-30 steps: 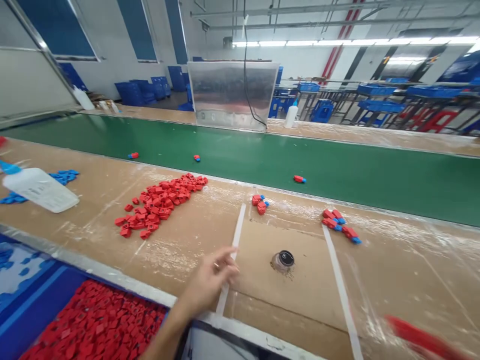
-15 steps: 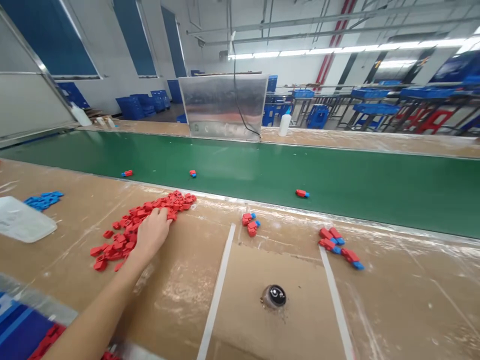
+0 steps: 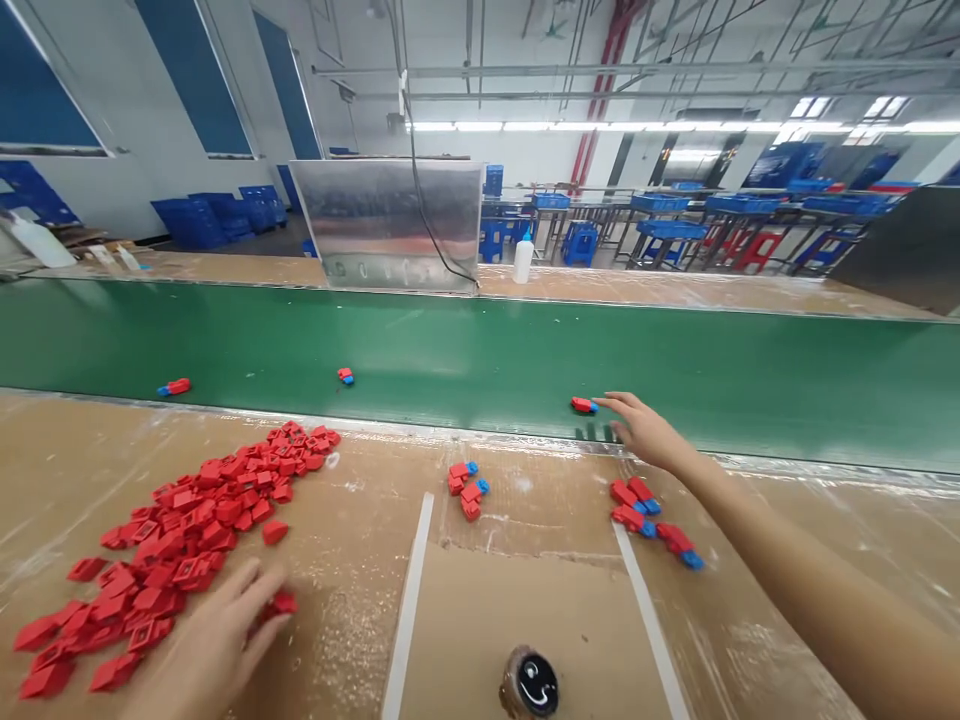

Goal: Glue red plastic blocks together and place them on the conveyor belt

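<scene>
My left hand (image 3: 229, 635) is low on the bench at the near right side of a pile of red plastic pieces (image 3: 217, 510). Its thumb and fingers close around a single red plastic piece (image 3: 282, 603), partly hidden by them. My right hand (image 3: 645, 430) stretches over the near edge of the green conveyor belt (image 3: 465, 350). Its fingers are apart, with a fingertip at the blue end of a red-and-blue plastic piece (image 3: 582, 405) lying on the belt; whether it touches is hard to tell.
Two more red-and-blue pieces lie on the belt, one at the left (image 3: 176, 387). Small groups of joined pieces sit on the bench, in the middle (image 3: 469, 490) and at the right (image 3: 637, 505). A round black-topped fixture (image 3: 537, 684) stands between white tape strips.
My left hand has left the pile's far end and come nearer, with a red piece. My right hand has entered from the right and reached the belt. The view has turned right.
</scene>
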The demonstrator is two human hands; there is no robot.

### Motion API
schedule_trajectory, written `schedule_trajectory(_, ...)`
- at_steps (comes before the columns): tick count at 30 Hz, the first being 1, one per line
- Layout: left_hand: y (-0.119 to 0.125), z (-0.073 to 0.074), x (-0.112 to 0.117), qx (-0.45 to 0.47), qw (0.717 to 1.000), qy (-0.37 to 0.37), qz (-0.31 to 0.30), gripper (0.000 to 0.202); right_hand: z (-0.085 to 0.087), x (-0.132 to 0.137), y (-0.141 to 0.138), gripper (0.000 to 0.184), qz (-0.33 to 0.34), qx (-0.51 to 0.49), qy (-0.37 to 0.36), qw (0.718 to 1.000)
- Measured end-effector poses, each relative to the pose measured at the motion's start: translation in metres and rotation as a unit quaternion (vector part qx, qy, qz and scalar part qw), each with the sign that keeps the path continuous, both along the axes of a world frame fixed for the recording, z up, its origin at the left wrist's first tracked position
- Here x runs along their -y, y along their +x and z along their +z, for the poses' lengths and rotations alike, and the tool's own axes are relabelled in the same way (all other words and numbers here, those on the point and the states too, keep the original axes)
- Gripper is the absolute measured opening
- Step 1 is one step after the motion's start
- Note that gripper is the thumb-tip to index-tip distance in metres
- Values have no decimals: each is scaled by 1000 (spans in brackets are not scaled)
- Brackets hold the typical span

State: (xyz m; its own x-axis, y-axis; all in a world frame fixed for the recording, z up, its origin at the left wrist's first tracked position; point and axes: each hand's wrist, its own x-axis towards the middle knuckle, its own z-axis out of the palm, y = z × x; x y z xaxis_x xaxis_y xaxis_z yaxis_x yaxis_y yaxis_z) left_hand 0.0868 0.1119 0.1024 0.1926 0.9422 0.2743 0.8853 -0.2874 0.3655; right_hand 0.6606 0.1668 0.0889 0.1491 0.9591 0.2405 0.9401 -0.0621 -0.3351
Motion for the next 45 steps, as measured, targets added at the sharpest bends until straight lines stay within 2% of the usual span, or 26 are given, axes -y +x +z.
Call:
schedule_trajectory(2,-6,-7,15,15,999,-23,-24,27,-9,-37,-11,40,17,16,-30,999)
schedule_trajectory(4,-10,-14,26,29,998,-37,-35,26,-16,-55,-18,35,7,30,-49,998)
schedule_trajectory(7,-9,-25,38,40,998,-24,-34,25,-18,-54,-21,31,-33,43,-58,997)
schedule_trajectory(10,-3,-37,47,10,999,14,-36,29,-8,-31,-27,40,-59,42,-41,997)
schedule_trajectory(14,10,-41,56,-20,997,46,-52,43,13,26,-42,48,-68,-2,-16,998)
schedule_trajectory(17,22,-29,62,48,996,12,-76,37,26,91,-60,41,-63,-49,-26,997)
schedule_trajectory(19,31,-19,67,123,989,-30,-75,32,30,143,-78,38,-33,-108,-16,993)
schedule_trajectory(23,54,-6,79,259,956,-113,-77,19,24,239,-128,38,45,-285,53,956)
schedule_trajectory(25,68,-3,88,320,928,-160,-102,19,16,268,-150,34,49,-310,56,948)
schedule_trajectory(27,83,-2,100,381,891,-209,-131,24,9,283,-163,32,48,-322,45,944)
schedule_trajectory(31,112,-4,125,446,832,-284,-167,33,6,277,-171,38,37,-304,28,952)
schedule_trajectory(33,124,-9,136,476,802,-323,-161,36,12,266,-174,39,35,-266,28,963)
schedule_trajectory(36,136,-21,147,511,758,-377,-146,33,25,250,-183,29,66,-196,28,978)
schedule_trajectory(40,137,-30,152,534,725,-410,-148,29,35,234,-197,21,124,-130,37,983)
schedule_trajectory(45,130,-29,150,573,682,-427,-156,31,34,229,-206,18,159,-84,45,983)
